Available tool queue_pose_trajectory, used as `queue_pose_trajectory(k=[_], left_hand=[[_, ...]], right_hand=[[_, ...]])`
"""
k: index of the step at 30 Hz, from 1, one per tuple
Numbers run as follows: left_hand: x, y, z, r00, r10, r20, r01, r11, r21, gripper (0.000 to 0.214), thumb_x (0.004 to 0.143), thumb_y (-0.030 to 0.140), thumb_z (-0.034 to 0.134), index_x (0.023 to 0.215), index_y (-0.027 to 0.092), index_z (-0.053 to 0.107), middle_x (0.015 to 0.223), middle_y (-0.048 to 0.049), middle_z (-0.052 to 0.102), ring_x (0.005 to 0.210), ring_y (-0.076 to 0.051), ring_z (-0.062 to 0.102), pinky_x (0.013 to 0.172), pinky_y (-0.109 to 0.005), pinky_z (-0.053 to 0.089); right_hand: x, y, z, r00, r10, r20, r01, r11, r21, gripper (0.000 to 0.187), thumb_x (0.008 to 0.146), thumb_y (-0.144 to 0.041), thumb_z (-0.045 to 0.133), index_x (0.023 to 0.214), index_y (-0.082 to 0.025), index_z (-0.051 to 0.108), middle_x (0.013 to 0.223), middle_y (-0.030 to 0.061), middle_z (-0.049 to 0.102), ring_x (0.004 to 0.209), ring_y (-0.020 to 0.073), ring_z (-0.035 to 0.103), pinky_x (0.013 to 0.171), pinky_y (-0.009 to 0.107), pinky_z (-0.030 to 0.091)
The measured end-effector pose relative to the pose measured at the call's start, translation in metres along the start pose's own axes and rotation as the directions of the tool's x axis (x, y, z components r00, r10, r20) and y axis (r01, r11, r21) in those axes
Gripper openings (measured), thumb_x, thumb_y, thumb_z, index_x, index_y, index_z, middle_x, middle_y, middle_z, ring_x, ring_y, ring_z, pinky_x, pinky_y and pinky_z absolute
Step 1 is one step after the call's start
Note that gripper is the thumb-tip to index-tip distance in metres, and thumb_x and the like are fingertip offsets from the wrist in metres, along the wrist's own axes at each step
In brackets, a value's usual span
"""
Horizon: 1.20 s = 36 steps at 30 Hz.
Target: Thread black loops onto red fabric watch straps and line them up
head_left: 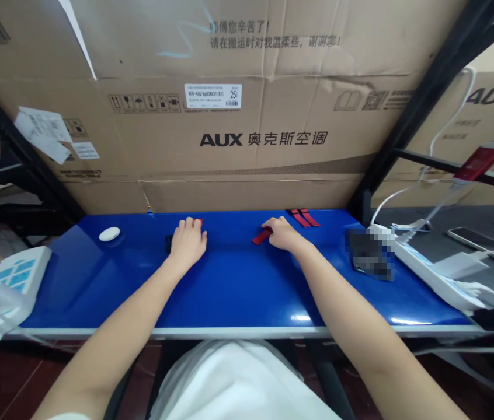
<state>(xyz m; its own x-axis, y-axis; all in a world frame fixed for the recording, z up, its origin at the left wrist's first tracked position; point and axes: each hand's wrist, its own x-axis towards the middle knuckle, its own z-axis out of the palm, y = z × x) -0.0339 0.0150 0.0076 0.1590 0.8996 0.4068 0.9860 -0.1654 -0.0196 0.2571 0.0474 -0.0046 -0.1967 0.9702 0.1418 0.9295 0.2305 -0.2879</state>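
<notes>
My right hand [282, 233] pinches a short red strap [261, 236] over the blue tabletop; the strap's free end points left toward me. Left of it, my left hand [189, 240] is closed with bent fingers over something on the table. A bit of black [169, 244] shows beside its wrist side, and a sliver of red [199, 222] shows behind its fingertips; the rest is hidden under the hand. Two more red straps with black ends [303, 217] lie side by side at the back edge, just beyond my right hand.
A white oval object [109, 234] lies at the back left. Power strips stand at the left [21, 280] and right [431, 268] edges, with cables. A dark blurred item [369, 254] lies at the right. A large cardboard box [229, 157] walls off the back; a person sits far left.
</notes>
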Motion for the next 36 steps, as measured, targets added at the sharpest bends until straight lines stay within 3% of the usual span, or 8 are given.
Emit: queue_pose_trajectory(k=[4, 9, 16, 21, 24, 27, 32, 36], left_hand=[[-0.012, 0.025, 0.006, 0.972, 0.235, -0.002, -0.23, 0.95, -0.213, 0.033, 0.095, 0.036, 0.044, 0.116, 0.014, 0.057, 0.114, -0.0144, 0.058, 0.112, -0.03, 0.051, 0.096, -0.041, 0.041], [-0.017, 0.041, 0.015, 0.934, 0.357, -0.017, -0.343, 0.881, -0.325, 0.041, 0.092, 0.045, 0.052, 0.118, 0.015, 0.059, 0.112, -0.0124, 0.06, 0.107, -0.028, 0.054, 0.094, -0.042, 0.043], [-0.011, 0.036, 0.022, 0.92, 0.392, -0.032, -0.361, 0.81, -0.462, 0.036, 0.08, 0.046, 0.071, 0.098, 0.016, 0.065, 0.096, -0.0077, 0.062, 0.094, -0.024, 0.057, 0.086, -0.037, 0.047], [-0.01, 0.035, 0.021, 0.903, 0.429, -0.03, -0.387, 0.781, -0.491, 0.027, 0.081, 0.041, 0.071, 0.094, 0.018, 0.065, 0.092, -0.0058, 0.063, 0.09, -0.022, 0.06, 0.083, -0.035, 0.048], [-0.01, 0.032, 0.017, 0.859, 0.508, -0.057, -0.474, 0.75, -0.462, 0.024, 0.086, 0.037, 0.065, 0.101, 0.019, 0.064, 0.097, -0.0074, 0.064, 0.094, -0.023, 0.06, 0.087, -0.037, 0.048], [-0.009, 0.029, 0.014, 0.823, 0.56, -0.091, -0.539, 0.721, -0.435, 0.025, 0.088, 0.035, 0.06, 0.106, 0.019, 0.062, 0.1, -0.0083, 0.065, 0.096, -0.023, 0.06, 0.089, -0.036, 0.048], [-0.007, 0.028, 0.012, 0.822, 0.556, -0.125, -0.548, 0.711, -0.44, 0.02, 0.088, 0.033, 0.059, 0.101, 0.018, 0.062, 0.099, -0.0082, 0.066, 0.095, -0.022, 0.061, 0.089, -0.036, 0.049], [-0.006, 0.029, 0.012, 0.828, 0.54, -0.15, -0.543, 0.709, -0.45, 0.024, 0.086, 0.033, 0.063, 0.104, 0.018, 0.063, 0.102, -0.0093, 0.067, 0.098, -0.023, 0.062, 0.09, -0.037, 0.049]], right_hand=[[-0.002, -0.012, 0.004, 0.992, -0.122, 0.008, 0.12, 0.985, 0.123, 0.037, 0.078, -0.007, 0.057, 0.111, -0.018, 0.07, 0.111, 0.008, 0.067, 0.107, 0.0225, 0.054, 0.095, 0.029, 0.04], [-0.007, -0.047, 0.021, 0.928, -0.37, -0.042, 0.365, 0.883, 0.294, 0.024, 0.074, -0.014, 0.07, 0.097, -0.019, 0.072, 0.095, 0.0049, 0.068, 0.084, 0.0177, 0.059, 0.082, 0.028, 0.044], [-0.004, -0.06, 0.037, 0.961, -0.271, -0.064, 0.249, 0.737, 0.629, 0.025, 0.062, -0.012, 0.077, 0.083, -0.016, 0.065, 0.088, 0.0011, 0.061, 0.071, 0.0121, 0.06, 0.067, 0.024, 0.048], [-0.004, -0.056, 0.028, 0.959, -0.283, 0.025, 0.154, 0.592, 0.791, 0.011, 0.071, -0.023, 0.071, 0.07, -0.016, 0.063, 0.087, 0.0023, 0.06, 0.061, 0.0111, 0.06, 0.06, 0.026, 0.049], [-0.003, -0.05, 0.025, 0.946, -0.32, 0.053, 0.143, 0.559, 0.817, 0.012, 0.072, -0.024, 0.069, 0.067, -0.015, 0.063, 0.089, 0.0028, 0.06, 0.058, 0.0101, 0.059, 0.062, 0.027, 0.049], [-0.001, -0.045, 0.024, 0.929, -0.361, 0.084, 0.124, 0.516, 0.848, 0.013, 0.074, -0.028, 0.067, 0.07, -0.016, 0.063, 0.087, 0.002, 0.061, 0.062, 0.0113, 0.059, 0.066, 0.027, 0.05], [-0.001, -0.05, 0.02, 0.906, -0.421, -0.04, 0.32, 0.621, 0.715, 0.016, 0.074, -0.032, 0.072, 0.072, -0.018, 0.065, 0.104, 0.0058, 0.06, 0.099, 0.0191, 0.058, 0.088, 0.033, 0.046], [-0.002, -0.054, 0.014, 0.911, -0.406, -0.077, 0.341, 0.633, 0.695, 0.016, 0.078, -0.026, 0.066, 0.065, -0.017, 0.062, 0.109, 0.0056, 0.059, 0.109, 0.019, 0.054, 0.098, 0.036, 0.039]])
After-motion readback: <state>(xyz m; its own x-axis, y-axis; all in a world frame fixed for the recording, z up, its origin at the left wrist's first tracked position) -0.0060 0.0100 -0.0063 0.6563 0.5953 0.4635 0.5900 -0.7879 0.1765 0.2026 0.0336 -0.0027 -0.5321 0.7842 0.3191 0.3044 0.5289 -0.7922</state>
